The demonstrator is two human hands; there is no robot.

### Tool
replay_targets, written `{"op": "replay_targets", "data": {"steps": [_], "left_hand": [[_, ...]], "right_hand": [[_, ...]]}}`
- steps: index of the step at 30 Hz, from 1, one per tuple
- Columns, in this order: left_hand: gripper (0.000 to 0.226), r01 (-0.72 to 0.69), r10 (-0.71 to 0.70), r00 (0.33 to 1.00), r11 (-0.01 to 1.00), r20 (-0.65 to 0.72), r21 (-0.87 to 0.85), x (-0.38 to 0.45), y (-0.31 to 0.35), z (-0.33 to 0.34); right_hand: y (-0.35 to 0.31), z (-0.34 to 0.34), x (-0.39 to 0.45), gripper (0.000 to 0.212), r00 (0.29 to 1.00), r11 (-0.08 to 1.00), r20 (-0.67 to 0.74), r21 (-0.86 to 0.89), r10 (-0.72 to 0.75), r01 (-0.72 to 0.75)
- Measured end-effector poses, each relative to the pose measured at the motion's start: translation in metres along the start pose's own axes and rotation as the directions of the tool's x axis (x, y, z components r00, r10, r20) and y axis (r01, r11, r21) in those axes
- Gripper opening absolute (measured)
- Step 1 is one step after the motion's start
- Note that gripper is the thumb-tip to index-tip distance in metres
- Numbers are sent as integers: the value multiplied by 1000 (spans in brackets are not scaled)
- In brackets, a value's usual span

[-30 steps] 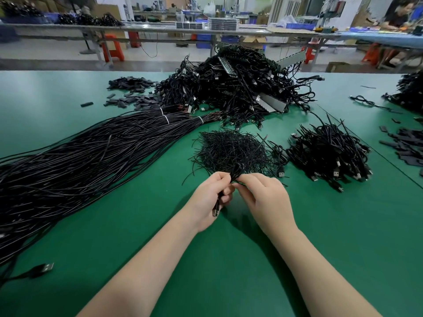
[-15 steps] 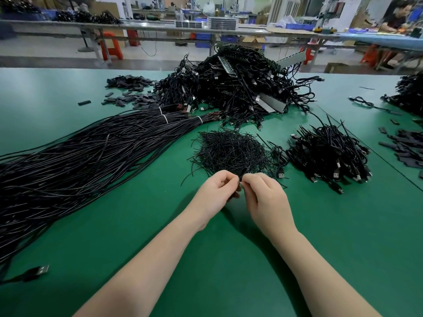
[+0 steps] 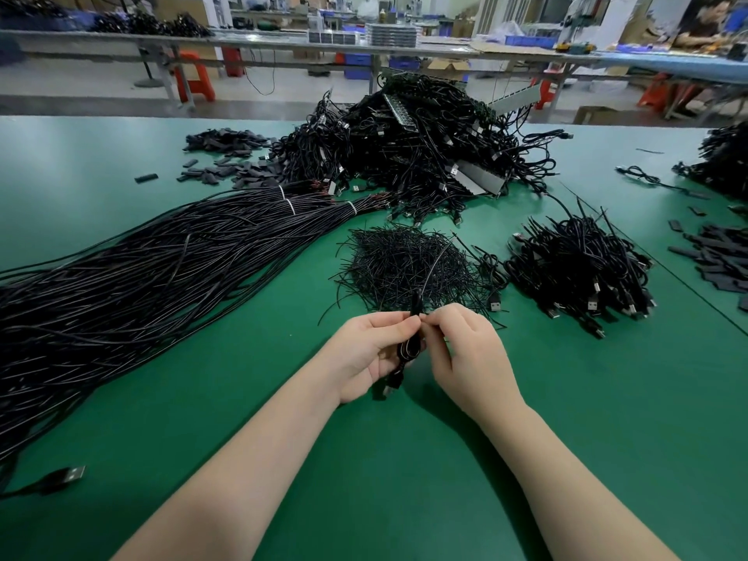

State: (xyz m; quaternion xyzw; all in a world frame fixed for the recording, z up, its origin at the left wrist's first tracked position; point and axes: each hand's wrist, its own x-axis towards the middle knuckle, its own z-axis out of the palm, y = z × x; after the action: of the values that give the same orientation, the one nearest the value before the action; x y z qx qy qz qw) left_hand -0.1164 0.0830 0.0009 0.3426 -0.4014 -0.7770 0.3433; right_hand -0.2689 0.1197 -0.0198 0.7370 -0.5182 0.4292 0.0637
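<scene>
The left hand (image 3: 364, 352) gripped a small coiled cable (image 3: 408, 351), fingers curled round it; the right hand (image 3: 471, 356) pinched a thin black tie (image 3: 430, 272) at the coil's top, between both fingertips; the tie pile (image 3: 396, 261) lay just beyond the fingers on the bench (image 3: 587, 419).

Two hands, left hand (image 3: 364, 354) and right hand (image 3: 469, 358), one coiled cable (image 3: 409, 348) between them. Four cable masses: one long straight bundle (image 3: 141, 285) with three white bands (image 3: 288, 205), one big tangled heap (image 3: 417, 147), one pile of coiled cables (image 3: 579, 269), one far-right heap (image 3: 724, 164) cut by the frame; plus one pile of thin ties (image 3: 404, 265). One loose USB plug (image 3: 73, 474), one loose cable (image 3: 647, 180), two patches of flat black pieces, left patch (image 3: 226, 139) and right patch (image 3: 724, 257); cables per heap uncountable.
</scene>
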Motion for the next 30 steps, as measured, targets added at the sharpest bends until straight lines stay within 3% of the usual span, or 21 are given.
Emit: {"op": "replay_targets", "data": {"steps": [4,7,12,16,20,25,30], "left_hand": [[12,10,-10,1000,1000,22,23,0,1,-3],[12,-6,5,999,1000,31,27,0,-1,-3],[19,-98,99,995,987,0,127,1,-3,2],[18,-98,99,995,986,-1,132,1,-4,2],[14,-90,88,996,986,25,142,2,-7,3],[14,-67,58,996,989,69,135,1,-6,1],[12,-31,28,998,998,62,53,2,-9,2]], "right_hand": [[-2,-4,1,25,999,998,29,-57,-29,31],[-3,-6,0,23,998,1000,59,15,-28,27],[-2,-8,-3,12,983,966,81,190,164,-177],[1,-9,-3,12,988,988,105,91,117,-127],[0,-9,-5,8,986,983,91,107,139,-149],[2,-13,-1,19,989,996,151,80,13,-25],[2,-10,-4,12,990,991,124,110,62,-76]]}}
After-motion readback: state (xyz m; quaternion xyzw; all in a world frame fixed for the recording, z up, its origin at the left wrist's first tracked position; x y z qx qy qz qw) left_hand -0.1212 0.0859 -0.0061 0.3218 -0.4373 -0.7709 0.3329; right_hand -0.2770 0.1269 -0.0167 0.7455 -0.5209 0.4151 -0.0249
